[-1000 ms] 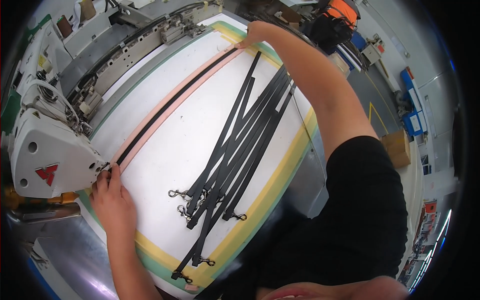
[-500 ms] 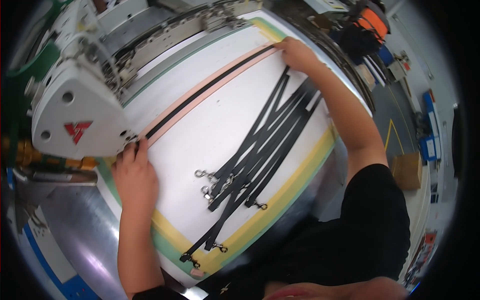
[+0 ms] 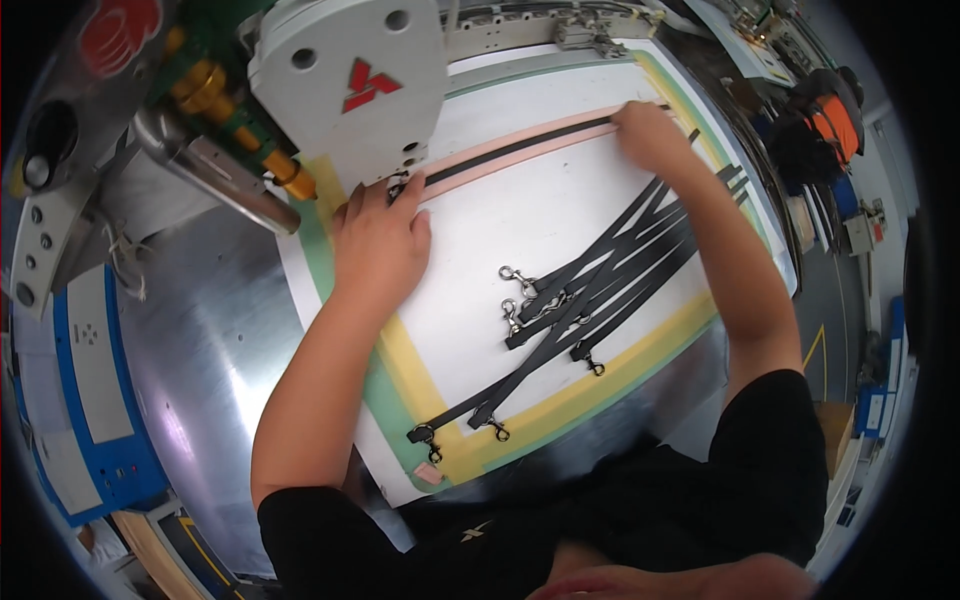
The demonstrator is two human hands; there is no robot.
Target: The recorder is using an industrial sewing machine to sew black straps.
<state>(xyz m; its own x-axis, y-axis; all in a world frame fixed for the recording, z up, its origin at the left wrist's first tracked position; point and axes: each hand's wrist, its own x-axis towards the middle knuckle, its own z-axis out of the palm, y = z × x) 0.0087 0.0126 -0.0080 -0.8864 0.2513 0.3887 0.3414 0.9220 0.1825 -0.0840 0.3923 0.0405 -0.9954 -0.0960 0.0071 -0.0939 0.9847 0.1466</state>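
A black strap (image 3: 520, 148) lies straight between two pink strips (image 3: 480, 174) on a white board (image 3: 480, 230). My left hand (image 3: 380, 240) is at its left end, fingers bent over the metal snap hook (image 3: 398, 186) there. Farther right, my right hand (image 3: 652, 140) presses closed fingers onto the strap; it is slightly blurred, and its fingertips are partly hidden. A little of the pink strips shows beyond that hand. Nearer to me, several loose black straps (image 3: 635, 262) lie crossed in a pile, their metal snap hooks (image 3: 512, 274) mostly toward the left.
A white machine head (image 3: 350, 85) stands just above my left hand. Left of it are a gold-coloured fitting (image 3: 297, 182) and a metal cylinder (image 3: 215, 170). Yellow tape (image 3: 600, 375) and green tape borders the board. A pink scrap (image 3: 429, 473) lies at its near corner.
The view has swung left, so the board appears farther right. My right hand has shifted back from the strap's far end toward the left. My left hand remains at the hook end.
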